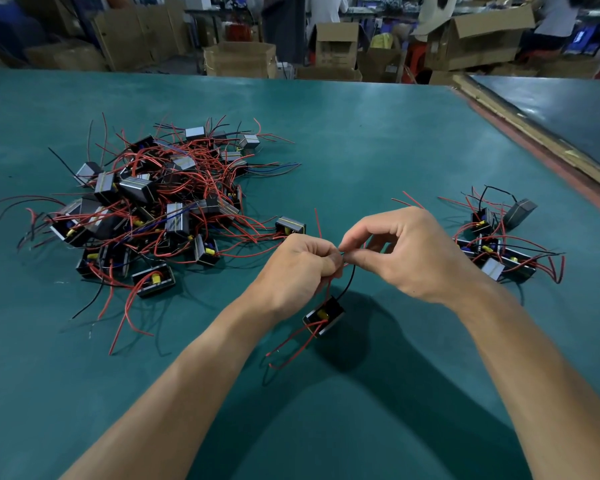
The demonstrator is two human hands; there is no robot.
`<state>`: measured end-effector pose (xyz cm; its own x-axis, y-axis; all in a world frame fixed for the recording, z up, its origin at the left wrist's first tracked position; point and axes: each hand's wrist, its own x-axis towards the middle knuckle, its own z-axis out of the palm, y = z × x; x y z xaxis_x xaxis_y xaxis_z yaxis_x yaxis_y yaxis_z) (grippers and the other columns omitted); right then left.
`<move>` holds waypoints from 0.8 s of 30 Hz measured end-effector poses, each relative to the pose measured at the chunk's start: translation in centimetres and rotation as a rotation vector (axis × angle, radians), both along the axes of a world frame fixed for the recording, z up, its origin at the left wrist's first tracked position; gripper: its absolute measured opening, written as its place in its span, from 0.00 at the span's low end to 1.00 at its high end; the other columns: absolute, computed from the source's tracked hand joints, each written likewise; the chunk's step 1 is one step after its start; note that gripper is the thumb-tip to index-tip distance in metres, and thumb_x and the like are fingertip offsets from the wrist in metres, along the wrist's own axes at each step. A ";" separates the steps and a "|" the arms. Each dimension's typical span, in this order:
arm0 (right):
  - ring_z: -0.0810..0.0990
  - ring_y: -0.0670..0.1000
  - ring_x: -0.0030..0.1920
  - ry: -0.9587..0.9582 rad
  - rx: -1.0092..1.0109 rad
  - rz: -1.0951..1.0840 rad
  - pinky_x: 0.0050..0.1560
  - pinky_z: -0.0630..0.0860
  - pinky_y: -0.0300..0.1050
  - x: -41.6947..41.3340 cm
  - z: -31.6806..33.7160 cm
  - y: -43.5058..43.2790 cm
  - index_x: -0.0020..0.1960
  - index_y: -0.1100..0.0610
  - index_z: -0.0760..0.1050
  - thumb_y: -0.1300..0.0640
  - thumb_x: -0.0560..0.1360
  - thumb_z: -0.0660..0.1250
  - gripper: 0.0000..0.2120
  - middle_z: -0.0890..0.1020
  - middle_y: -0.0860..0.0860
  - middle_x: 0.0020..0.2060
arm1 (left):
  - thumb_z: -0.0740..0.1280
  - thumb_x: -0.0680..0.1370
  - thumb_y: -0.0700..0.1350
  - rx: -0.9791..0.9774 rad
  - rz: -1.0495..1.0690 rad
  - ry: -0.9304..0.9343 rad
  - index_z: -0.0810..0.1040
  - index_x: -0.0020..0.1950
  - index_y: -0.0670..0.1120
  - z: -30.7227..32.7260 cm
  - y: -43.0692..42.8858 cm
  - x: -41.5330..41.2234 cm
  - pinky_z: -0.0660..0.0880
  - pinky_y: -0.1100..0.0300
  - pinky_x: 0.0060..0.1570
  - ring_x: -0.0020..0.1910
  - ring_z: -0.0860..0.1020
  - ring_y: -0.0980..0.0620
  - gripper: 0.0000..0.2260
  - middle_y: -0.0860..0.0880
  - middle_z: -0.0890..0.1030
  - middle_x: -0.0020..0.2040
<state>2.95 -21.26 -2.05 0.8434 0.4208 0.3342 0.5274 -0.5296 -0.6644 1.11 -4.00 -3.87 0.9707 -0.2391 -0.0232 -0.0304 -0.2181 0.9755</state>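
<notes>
A small black transformer [323, 317] with red and black leads hangs a little above the green table [378, 161], dangling from its wires. My left hand [300, 268] grips those wires in curled fingers. My right hand [400, 249] pinches the end of a wire between thumb and forefinger, right where the two hands meet. Loose red leads trail down from the part toward the table. A big heap of similar transformers [153, 206] lies to the left, and a smaller group of transformers [499, 244] lies to the right.
A wooden strip [534, 140] borders the table on the right, with another dark bench beyond it. Cardboard boxes [239, 58] and several people stand past the far edge.
</notes>
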 end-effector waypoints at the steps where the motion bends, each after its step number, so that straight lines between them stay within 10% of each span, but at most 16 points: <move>1: 0.76 0.53 0.30 0.000 -0.006 -0.003 0.30 0.70 0.37 0.0 0.0 0.0 0.37 0.41 0.81 0.61 0.72 0.77 0.15 0.81 0.37 0.31 | 0.63 0.69 0.46 0.009 0.004 -0.004 0.75 0.26 0.48 -0.1 0.0 0.1 0.59 0.54 0.34 0.33 0.63 0.47 0.11 0.44 0.68 0.28; 16: 0.78 0.54 0.31 0.135 -0.054 -0.077 0.37 0.76 0.51 0.1 -0.4 0.1 0.37 0.53 0.80 0.59 0.76 0.69 0.09 0.82 0.50 0.30 | 0.67 0.76 0.42 0.332 0.075 -0.291 0.75 0.32 0.47 -0.9 0.0 -0.1 0.64 0.57 0.31 0.27 0.65 0.53 0.12 0.53 0.69 0.25; 24: 0.69 0.46 0.26 0.203 -0.110 -0.056 0.29 0.67 0.38 -0.2 -0.2 -0.1 0.39 0.51 0.77 0.56 0.79 0.66 0.10 0.80 0.49 0.28 | 0.64 0.76 0.45 0.435 0.100 -0.480 0.76 0.36 0.46 -1.0 0.2 -0.3 0.66 0.56 0.31 0.28 0.67 0.51 0.09 0.49 0.71 0.26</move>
<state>2.80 -21.34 -2.30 0.9116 0.3962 0.1099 0.3568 -0.6294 -0.6903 0.78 -3.78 -4.86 0.9142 -0.2135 0.3443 -0.3998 -0.6137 0.6808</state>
